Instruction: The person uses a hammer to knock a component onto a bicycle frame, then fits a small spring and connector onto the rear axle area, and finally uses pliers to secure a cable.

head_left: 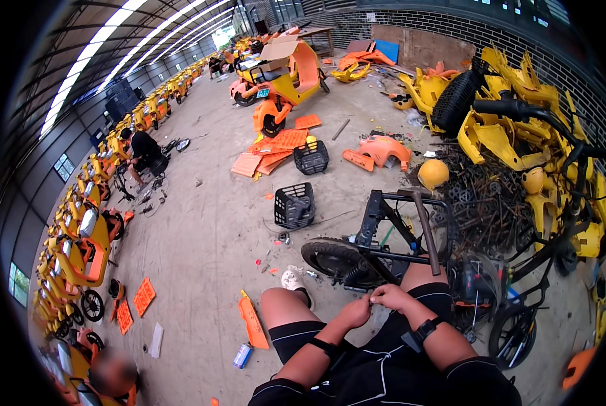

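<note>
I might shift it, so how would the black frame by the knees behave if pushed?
The black frame is probably stiff and heavy, its thick bars looking metallic. It may move unevenly, with a bulky wheel at one end.

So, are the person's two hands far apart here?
No, the left hand and the right hand are close together at the fingertips, in front of the black frame.

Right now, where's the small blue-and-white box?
In the head view, the box lies on the floor, left of your left hand, just below the long orange panel.
</note>
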Action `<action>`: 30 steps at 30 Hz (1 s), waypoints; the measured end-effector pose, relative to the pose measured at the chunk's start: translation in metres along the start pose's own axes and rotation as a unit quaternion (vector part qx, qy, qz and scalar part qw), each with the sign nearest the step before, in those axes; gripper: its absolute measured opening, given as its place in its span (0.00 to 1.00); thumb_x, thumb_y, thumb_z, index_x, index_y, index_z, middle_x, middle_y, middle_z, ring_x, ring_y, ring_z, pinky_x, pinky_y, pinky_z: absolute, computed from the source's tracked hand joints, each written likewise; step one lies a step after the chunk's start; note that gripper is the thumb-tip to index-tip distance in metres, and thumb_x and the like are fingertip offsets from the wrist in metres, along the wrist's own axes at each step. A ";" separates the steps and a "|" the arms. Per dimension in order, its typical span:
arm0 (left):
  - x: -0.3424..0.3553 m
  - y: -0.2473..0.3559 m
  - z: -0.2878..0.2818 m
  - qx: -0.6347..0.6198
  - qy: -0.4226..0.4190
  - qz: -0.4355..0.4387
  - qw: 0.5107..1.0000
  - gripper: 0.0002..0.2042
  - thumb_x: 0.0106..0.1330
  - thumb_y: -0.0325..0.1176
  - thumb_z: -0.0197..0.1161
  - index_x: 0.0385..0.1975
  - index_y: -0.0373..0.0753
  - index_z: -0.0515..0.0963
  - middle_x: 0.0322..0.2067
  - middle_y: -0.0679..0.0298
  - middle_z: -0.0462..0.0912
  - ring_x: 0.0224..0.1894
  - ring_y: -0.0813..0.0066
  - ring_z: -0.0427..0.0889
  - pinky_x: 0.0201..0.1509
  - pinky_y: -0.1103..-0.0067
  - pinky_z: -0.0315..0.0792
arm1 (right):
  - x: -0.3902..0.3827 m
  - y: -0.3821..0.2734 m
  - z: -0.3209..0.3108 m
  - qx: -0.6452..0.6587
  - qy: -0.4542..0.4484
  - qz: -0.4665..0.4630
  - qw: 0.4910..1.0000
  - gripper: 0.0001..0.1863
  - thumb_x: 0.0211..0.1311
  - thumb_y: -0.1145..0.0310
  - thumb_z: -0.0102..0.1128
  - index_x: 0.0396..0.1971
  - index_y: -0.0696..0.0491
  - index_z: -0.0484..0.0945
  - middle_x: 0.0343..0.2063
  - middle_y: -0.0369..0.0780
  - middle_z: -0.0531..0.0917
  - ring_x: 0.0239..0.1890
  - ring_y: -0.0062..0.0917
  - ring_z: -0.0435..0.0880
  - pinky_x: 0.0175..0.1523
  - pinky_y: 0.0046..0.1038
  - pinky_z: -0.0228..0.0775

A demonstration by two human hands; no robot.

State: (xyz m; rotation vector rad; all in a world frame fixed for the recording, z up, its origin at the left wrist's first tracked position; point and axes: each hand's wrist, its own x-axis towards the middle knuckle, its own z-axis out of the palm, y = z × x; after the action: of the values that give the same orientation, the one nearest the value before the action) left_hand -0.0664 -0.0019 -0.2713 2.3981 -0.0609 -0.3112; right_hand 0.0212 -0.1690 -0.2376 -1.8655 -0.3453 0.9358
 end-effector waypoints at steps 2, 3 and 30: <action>-0.002 0.001 0.000 0.026 -0.007 -0.008 1.000 0.12 0.72 0.36 0.48 0.49 0.38 0.67 0.39 0.41 0.82 0.43 0.38 0.80 0.46 0.52 0.72 | 0.003 0.005 0.000 -0.013 -0.009 -0.013 1.000 0.09 0.62 0.68 0.68 0.36 0.57 0.86 0.30 0.36 0.86 0.35 0.18 0.81 0.42 0.26 0.73; -0.003 0.000 0.001 0.039 0.001 0.001 0.999 0.11 0.71 0.36 0.48 0.47 0.37 0.67 0.38 0.41 0.82 0.41 0.38 0.81 0.45 0.51 0.73 | 0.003 0.005 0.000 -0.015 -0.016 -0.015 1.000 0.09 0.61 0.68 0.68 0.36 0.57 0.86 0.30 0.36 0.86 0.35 0.19 0.81 0.43 0.27 0.73; -0.008 0.006 -0.001 0.076 0.038 -0.017 0.996 0.11 0.70 0.35 0.46 0.43 0.33 0.68 0.33 0.42 0.84 0.36 0.40 0.83 0.40 0.51 0.75 | -0.011 -0.011 0.005 -0.070 0.013 -0.011 0.997 0.18 0.61 0.55 0.67 0.34 0.58 0.86 0.27 0.40 0.86 0.30 0.23 0.81 0.36 0.30 0.73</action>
State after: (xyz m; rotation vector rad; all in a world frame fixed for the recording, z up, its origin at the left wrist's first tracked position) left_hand -0.0733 -0.0044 -0.2650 2.5616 -0.0080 -0.2382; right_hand 0.0120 -0.1670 -0.2248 -1.9959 -0.4256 0.8905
